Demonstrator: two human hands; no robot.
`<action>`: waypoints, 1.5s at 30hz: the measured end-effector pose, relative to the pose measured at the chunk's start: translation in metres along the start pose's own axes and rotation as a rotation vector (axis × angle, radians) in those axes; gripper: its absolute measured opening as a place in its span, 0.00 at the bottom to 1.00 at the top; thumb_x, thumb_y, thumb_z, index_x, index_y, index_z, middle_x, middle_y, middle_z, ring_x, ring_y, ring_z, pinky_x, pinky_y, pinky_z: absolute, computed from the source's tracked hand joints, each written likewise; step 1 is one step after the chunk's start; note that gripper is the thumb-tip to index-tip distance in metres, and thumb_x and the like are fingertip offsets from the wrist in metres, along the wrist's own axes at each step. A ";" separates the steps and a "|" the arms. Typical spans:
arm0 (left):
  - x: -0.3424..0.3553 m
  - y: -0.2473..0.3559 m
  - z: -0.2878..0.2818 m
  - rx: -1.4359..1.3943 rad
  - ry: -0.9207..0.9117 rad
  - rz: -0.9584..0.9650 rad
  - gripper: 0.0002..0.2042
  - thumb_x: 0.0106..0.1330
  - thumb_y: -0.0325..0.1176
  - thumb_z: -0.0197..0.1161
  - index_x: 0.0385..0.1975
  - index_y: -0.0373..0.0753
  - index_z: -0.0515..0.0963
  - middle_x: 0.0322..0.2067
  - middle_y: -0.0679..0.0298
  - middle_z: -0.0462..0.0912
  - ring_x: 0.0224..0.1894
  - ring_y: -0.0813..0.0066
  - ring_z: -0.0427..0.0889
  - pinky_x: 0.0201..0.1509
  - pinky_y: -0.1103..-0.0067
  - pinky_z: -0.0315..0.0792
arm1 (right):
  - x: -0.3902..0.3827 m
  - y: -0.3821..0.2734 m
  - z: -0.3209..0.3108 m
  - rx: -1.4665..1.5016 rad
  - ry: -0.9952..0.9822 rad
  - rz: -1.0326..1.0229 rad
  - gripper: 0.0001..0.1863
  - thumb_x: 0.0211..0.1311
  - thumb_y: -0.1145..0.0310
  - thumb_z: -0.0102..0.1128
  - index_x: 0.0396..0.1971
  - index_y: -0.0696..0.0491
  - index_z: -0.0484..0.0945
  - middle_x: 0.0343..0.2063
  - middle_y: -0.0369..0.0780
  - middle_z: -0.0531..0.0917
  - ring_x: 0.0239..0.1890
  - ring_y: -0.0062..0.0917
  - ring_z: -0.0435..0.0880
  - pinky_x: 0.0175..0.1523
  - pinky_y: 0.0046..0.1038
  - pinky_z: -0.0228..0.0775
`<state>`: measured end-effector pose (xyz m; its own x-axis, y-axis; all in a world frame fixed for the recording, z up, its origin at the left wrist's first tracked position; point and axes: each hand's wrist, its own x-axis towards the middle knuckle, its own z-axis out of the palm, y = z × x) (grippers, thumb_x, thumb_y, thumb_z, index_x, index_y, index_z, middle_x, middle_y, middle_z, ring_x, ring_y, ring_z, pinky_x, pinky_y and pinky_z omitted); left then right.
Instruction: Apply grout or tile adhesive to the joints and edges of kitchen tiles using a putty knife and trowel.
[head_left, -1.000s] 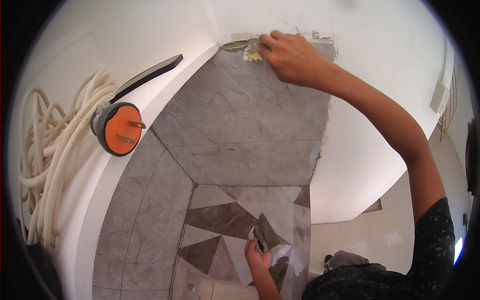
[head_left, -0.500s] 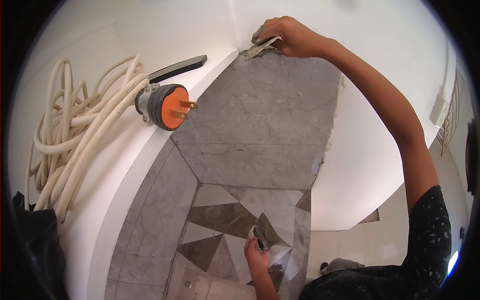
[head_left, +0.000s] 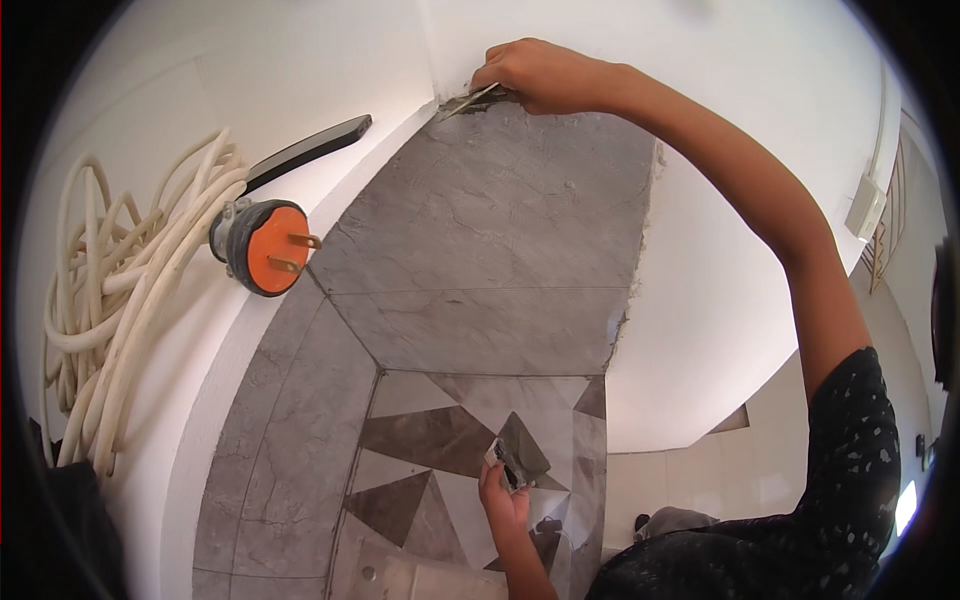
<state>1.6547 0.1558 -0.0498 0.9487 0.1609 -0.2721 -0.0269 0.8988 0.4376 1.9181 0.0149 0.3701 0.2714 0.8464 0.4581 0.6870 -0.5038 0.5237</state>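
Right hand (head_left: 545,75) grips a thin scraper blade (head_left: 470,100), pressed along the top edge of the grey marble-look tile (head_left: 500,230), likely working the joint under the white wall (head_left: 300,60). Left hand (head_left: 505,500), low, pinches a small trowel (head_left: 515,460), possibly loaded. A coiled white cord (head_left: 110,300) with an orange plug (head_left: 265,247) rests on the ledge at left.

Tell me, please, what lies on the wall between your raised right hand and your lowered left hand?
Head view: only bare grey marbled tile between right hand and left hand.
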 end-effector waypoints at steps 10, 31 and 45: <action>-0.012 0.007 0.019 0.040 0.025 0.071 0.17 0.59 0.29 0.48 0.50 0.35 0.67 0.43 0.61 0.76 0.42 0.69 0.78 0.40 0.75 0.76 | -0.108 0.027 -0.059 -0.062 -0.080 0.150 0.13 0.45 0.87 0.56 0.32 0.59 0.77 0.30 0.42 0.79 0.34 0.32 0.78 0.38 0.32 0.71; 0.009 0.011 0.129 0.490 -0.164 0.385 0.12 0.62 0.27 0.44 0.45 0.35 0.64 0.37 0.60 0.73 0.30 0.76 0.77 0.18 0.78 0.75 | -0.227 -0.170 0.007 0.353 0.035 0.063 0.16 0.36 0.77 0.59 0.32 0.51 0.79 0.40 0.33 0.77 0.41 0.27 0.71 0.42 0.29 0.66; 0.024 0.043 0.106 0.194 -0.059 0.238 0.16 0.59 0.29 0.48 0.48 0.36 0.68 0.40 0.61 0.75 0.38 0.70 0.77 0.29 0.75 0.72 | -0.119 -0.040 -0.054 0.270 -0.010 0.097 0.02 0.50 0.76 0.48 0.24 0.57 0.70 0.19 0.42 0.72 0.24 0.31 0.73 0.34 0.33 0.67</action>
<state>1.7092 0.1554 0.0534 0.9398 0.3286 -0.0942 -0.1956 0.7429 0.6402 1.8215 -0.0753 0.3336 0.3508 0.7987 0.4888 0.8118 -0.5196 0.2664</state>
